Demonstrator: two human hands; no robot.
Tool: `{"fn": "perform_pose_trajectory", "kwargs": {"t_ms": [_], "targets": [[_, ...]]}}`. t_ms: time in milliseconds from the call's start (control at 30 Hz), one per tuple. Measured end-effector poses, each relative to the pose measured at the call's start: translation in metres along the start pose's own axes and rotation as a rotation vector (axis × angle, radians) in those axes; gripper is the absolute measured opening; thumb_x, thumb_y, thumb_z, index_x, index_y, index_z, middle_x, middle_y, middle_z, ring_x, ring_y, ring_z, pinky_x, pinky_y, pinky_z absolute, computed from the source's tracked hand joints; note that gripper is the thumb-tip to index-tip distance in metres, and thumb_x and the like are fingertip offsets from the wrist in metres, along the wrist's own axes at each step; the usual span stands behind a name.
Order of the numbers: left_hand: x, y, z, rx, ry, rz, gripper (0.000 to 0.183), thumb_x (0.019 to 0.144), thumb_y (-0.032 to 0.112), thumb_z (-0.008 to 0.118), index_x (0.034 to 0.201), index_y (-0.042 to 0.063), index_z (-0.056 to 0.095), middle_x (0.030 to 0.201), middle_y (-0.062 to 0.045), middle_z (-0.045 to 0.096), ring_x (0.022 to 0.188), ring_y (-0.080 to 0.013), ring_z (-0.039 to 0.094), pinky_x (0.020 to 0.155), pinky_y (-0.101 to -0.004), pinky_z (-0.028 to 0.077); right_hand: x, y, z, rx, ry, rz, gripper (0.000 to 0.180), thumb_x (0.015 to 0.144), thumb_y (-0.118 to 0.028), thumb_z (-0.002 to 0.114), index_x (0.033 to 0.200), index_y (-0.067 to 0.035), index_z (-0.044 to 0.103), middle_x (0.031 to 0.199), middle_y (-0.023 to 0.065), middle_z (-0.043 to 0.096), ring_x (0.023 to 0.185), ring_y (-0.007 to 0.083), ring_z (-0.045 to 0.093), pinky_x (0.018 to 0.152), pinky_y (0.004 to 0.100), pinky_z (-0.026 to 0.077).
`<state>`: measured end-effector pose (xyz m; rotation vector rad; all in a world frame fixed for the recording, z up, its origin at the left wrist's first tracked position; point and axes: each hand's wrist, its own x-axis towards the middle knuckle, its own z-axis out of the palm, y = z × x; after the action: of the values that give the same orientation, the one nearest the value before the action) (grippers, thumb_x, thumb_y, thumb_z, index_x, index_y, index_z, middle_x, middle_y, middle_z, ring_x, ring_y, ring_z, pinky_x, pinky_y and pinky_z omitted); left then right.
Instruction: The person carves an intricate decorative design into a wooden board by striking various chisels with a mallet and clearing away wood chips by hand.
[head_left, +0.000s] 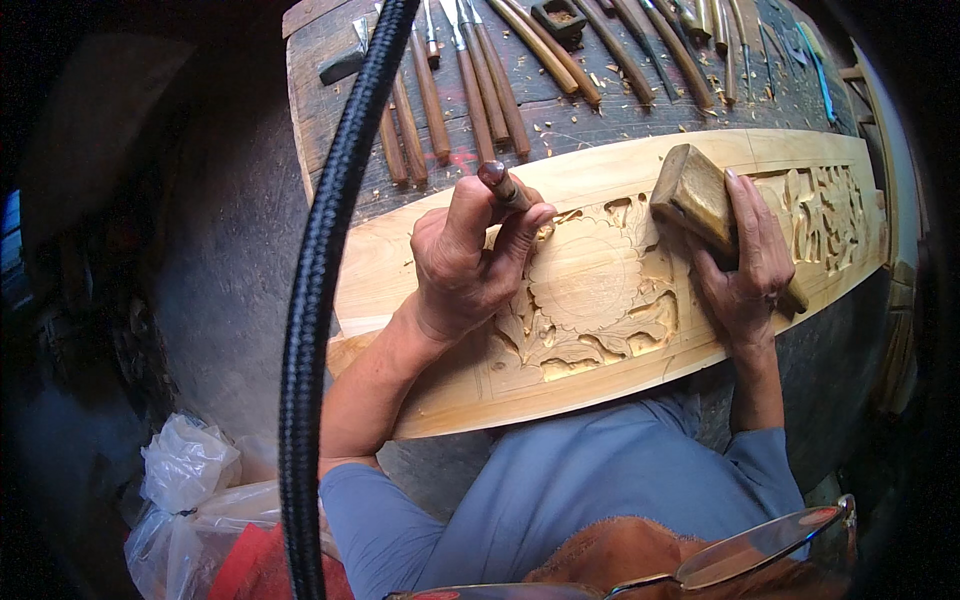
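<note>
My left hand (469, 259) grips a wooden chisel handle (496, 177), its butt pointing up above my fist. The chisel's blade is mostly hidden behind my fingers, near the upper left of a carved panel outline. In my right hand (752, 262) is a blocky wooden mallet (701, 187). Its head stands just right of the outline, and the handle end shows below my wrist. Under both hands lies a long pale wooden board (379, 281). A scalloped round medallion (585, 274) is drawn on it, with leaf shapes and cut-out recesses around it.
Across the dark workbench (555, 127) lie several wood-handled chisels (472, 94), wood chips, a small dark block with a hollow (559, 19) and a blue brush (821, 82). More carved openwork (825, 210) fills the board's right end. A plastic bag (187, 465) sits lower left. A black braided cable (322, 262) crosses the view.
</note>
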<state>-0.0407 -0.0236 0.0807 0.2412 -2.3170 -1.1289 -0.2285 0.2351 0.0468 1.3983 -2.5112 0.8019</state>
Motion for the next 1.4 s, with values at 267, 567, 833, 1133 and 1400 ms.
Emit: {"fn": "perform_pose_trajectory", "kwargs": {"t_ms": [267, 567, 833, 1133, 1400], "targets": [[0.004, -0.004, 0.005, 0.095, 0.027, 0.100, 0.026, 0.092, 0.007, 0.085, 0.106, 0.001, 0.063, 0.077, -0.010, 0.071, 0.063, -0.0221, 0.071, 0.057, -0.0347, 0.054, -0.001, 0.002, 0.000, -0.019, 0.004, -0.010, 0.085, 0.069, -0.003, 0.083, 0.151, -0.004, 0.059, 0.140, 0.0233, 0.068, 0.123, 0.0424, 0.069, 0.106, 0.0484, 0.055], [0.012, -0.004, 0.005, 0.131, -0.017, 0.148, 0.025, 0.088, 0.009, 0.087, 0.106, 0.004, 0.071, 0.077, -0.011, 0.069, 0.061, -0.0263, 0.068, 0.056, -0.0379, 0.052, 0.006, 0.015, -0.006, -0.022, -0.002, -0.045, 0.087, 0.072, -0.009, 0.094, 0.152, -0.009, 0.061, 0.136, 0.0236, 0.071, 0.122, 0.0396, 0.071, 0.104, 0.0451, 0.059], [0.017, 0.001, -0.001, 0.096, -0.133, 0.140, 0.018, 0.087, 0.004, 0.085, 0.094, 0.000, 0.069, 0.082, -0.013, 0.071, 0.068, -0.0291, 0.069, 0.060, -0.0396, 0.053, 0.036, 0.008, -0.076, 1.049, -0.055, 0.557, 0.094, 0.106, -0.076, 0.045, 0.153, 0.005, 0.053, 0.137, 0.0181, 0.069, 0.098, 0.0175, 0.070, 0.083, 0.0322, 0.056], [0.018, 0.003, 0.001, 0.117, -0.165, 0.184, 0.014, 0.088, 0.004, 0.082, 0.099, 0.004, 0.072, 0.085, -0.011, 0.073, 0.070, -0.0289, 0.072, 0.061, -0.0391, 0.055, 0.063, -0.041, -0.056, 1.247, -0.167, 0.176, 0.081, 0.098, -0.031, 0.081, 0.159, 0.004, 0.042, 0.133, 0.0214, 0.068, 0.081, 0.0157, 0.068, 0.066, 0.0282, 0.056], [0.012, 0.007, 0.002, 0.183, -0.161, 0.242, 0.011, 0.090, 0.008, 0.081, 0.098, 0.006, 0.073, 0.083, -0.008, 0.072, 0.069, -0.0271, 0.072, 0.059, -0.0373, 0.057, 0.080, -0.047, -0.031, -0.099, 0.416, -0.466, 0.046, 0.093, -0.010, 0.078, 0.138, -0.014, 0.075, 0.122, 0.0158, 0.080, 0.108, 0.0266, 0.080, 0.092, 0.0387, 0.067]]}}
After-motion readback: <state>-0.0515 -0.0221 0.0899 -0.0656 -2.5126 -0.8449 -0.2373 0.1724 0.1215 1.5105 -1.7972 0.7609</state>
